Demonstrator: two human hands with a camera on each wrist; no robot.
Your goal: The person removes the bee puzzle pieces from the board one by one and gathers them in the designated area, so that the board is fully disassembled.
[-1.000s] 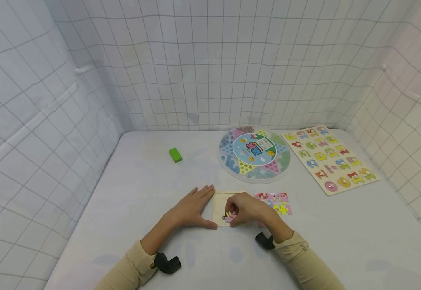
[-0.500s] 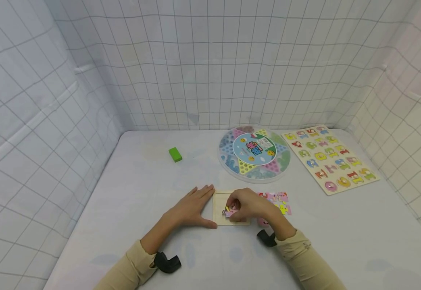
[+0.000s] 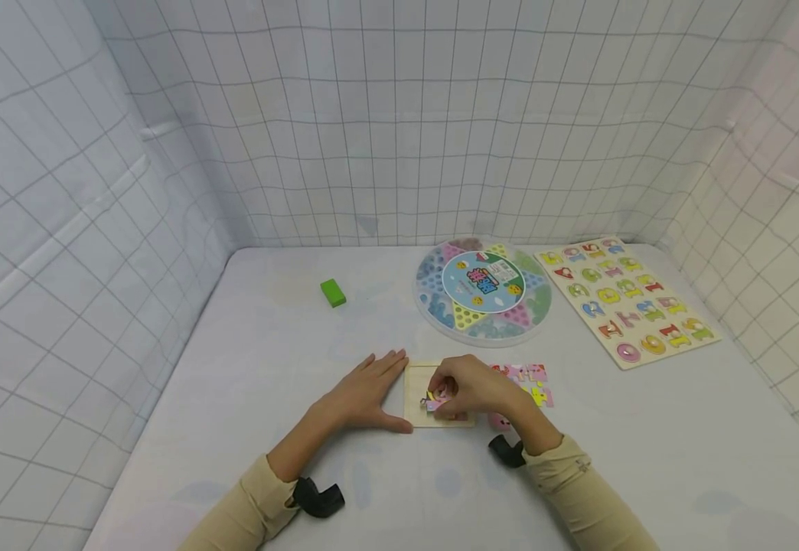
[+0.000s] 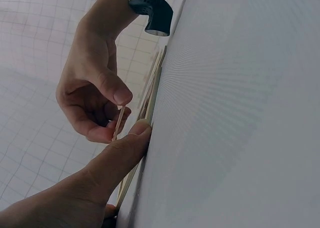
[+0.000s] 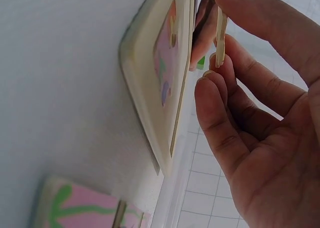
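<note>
A small square wooden puzzle tray (image 3: pixel 415 383) lies in front of me. My left hand (image 3: pixel 365 398) rests along its left side, fingers straight and spread, with the thumb (image 4: pixel 135 138) at its edge. Over the tray, my right hand (image 3: pixel 477 386) pinches a thin jigsaw piece (image 5: pixel 220 40) between thumb and fingers. The piece, pink and yellow in the head view, is held just above the tray, partly covered by the fingers. In the right wrist view, a pink patch of picture (image 5: pixel 165 62) shows inside the tray.
Several joined or close-lying pink and yellow jigsaw pieces (image 3: pixel 537 376) lie right of the tray, partly under my right forearm. Behind are a round game board (image 3: pixel 434 306), a letter puzzle board (image 3: pixel 620 306) at the far right and a green block (image 3: pixel 333 293) at the back left.
My right hand has shifted slightly away from me with the jigsaw piece, then stayed almost in place. My left hand has not moved.
</note>
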